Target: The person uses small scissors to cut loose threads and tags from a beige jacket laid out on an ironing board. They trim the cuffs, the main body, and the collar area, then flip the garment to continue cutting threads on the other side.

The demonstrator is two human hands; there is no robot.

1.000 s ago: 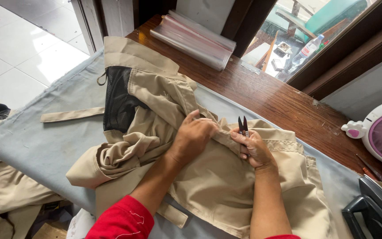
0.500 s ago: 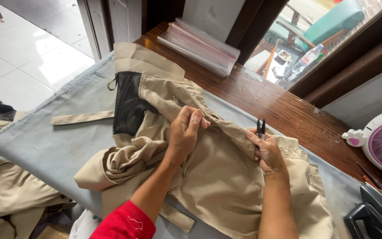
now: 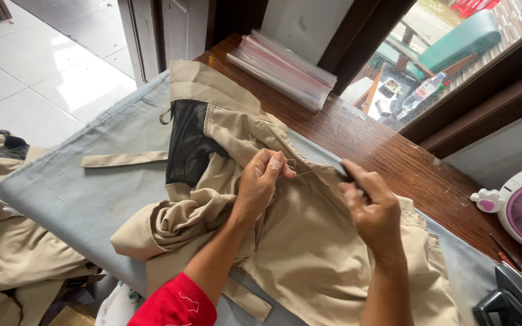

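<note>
Garment [image 3: 309, 241], beige, spread on grey padded bench [image 3: 74, 193]; left hand [image 3: 261, 181] pinched shut on a seam fold, thread taut; right hand [image 3: 373, 211] closed on a dark tool, barely visible; best kept taut, snipping close.

**A small sewing and ironing room**

A grey padded ironing board [image 3: 61, 187] holds tan clothes [image 3: 309, 241]. More tan clothes [image 3: 7, 241] lie heaped on the floor. Clear plastic bags [image 3: 282, 69] sit stacked on the wooden table [image 3: 394, 163]. An iron [image 3: 512, 299] waits nearby.
</note>
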